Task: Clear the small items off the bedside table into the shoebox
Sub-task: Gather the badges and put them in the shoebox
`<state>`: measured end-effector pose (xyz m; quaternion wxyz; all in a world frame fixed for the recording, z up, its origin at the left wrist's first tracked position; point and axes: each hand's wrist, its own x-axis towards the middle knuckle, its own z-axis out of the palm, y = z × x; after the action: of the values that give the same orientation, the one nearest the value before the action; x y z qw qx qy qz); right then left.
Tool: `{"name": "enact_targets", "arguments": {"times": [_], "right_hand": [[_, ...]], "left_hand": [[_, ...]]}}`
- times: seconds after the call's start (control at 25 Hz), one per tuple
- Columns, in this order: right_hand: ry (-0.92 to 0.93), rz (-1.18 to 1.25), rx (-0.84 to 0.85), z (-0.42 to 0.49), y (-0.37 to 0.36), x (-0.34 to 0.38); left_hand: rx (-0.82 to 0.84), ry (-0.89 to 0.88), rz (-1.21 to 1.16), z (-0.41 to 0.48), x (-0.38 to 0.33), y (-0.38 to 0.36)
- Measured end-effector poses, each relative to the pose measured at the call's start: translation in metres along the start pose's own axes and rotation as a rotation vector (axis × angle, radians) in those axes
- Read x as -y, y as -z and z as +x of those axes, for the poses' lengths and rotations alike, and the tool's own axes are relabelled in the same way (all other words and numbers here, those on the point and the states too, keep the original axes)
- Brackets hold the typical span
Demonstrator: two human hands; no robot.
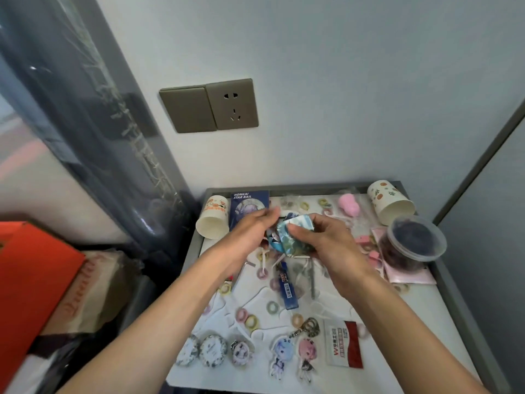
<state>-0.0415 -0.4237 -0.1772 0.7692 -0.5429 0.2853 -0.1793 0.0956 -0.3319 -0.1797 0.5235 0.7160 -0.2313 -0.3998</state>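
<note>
A person stands over a small grey-rimmed bedside table (454, 297) set against a pale wall, both bare forearms reaching in from below. Above the middle of the table the two hands meet around a bundle of glossy packets (294, 237), blue and silver, lifted clear of the tabletop. The right hand (329, 243) grips it from the right, with the thumb pressed across the front and the fingers curled over the top edge. The left hand (250, 233) holds its left side between fingers and thumb, though motion blur softens that grip.

Much clutter remains on the table: pastel hair rings (273, 307), a blue lighter-like stick (287, 288), character keyrings (306, 356), round badges (213, 351), two paper cups (213, 220) lying on their sides, and a lidded plastic tub (414, 243).

An orange box (31, 277), most likely the shoebox, sits off the table to the far left, lower than the hands and well apart from them, beside a crumpled brown paper bag (91, 294). Only a flat orange face shows, so I cannot tell whether it stands open.

The bundle has to travel leftward past the table's left rim. The left hand is nearer the box, so it seems better placed to carry the bundle across.
</note>
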Motion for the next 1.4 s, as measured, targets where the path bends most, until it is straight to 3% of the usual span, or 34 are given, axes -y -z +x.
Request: {"name": "enact_targets", "arguments": {"times": [0.04,0.12,0.2,0.32,0.52,1.04,1.28,1.4], "right_hand": [[-0.005,0.007,-0.047,0.001,0.001,0.002],[-0.016,0.014,-0.162,0.004,0.007,0.006],[-0.012,0.036,-0.224,0.007,0.013,0.008],[-0.014,0.049,-0.223,0.011,0.015,0.009],[-0.012,0.027,-0.2,0.017,0.014,0.008],[0.004,0.04,-0.131,0.008,0.016,0.011],[0.063,0.072,0.022,-0.004,0.012,0.011],[0.078,-0.039,0.092,-0.012,0.006,0.006]], "left_hand": [[-0.038,-0.073,0.179,0.01,-0.005,0.009],[-0.192,-0.186,0.753,0.041,-0.014,0.032],[-0.194,-0.115,1.203,0.072,-0.022,0.048],[-0.043,0.008,1.429,0.106,-0.022,0.055],[-0.083,-0.089,1.564,0.12,-0.016,0.054],[-0.093,-0.175,1.352,0.076,-0.067,0.051],[-0.312,-0.428,0.54,-0.039,-0.063,0.052],[-0.34,-0.368,0.276,-0.08,-0.011,0.034]]}}
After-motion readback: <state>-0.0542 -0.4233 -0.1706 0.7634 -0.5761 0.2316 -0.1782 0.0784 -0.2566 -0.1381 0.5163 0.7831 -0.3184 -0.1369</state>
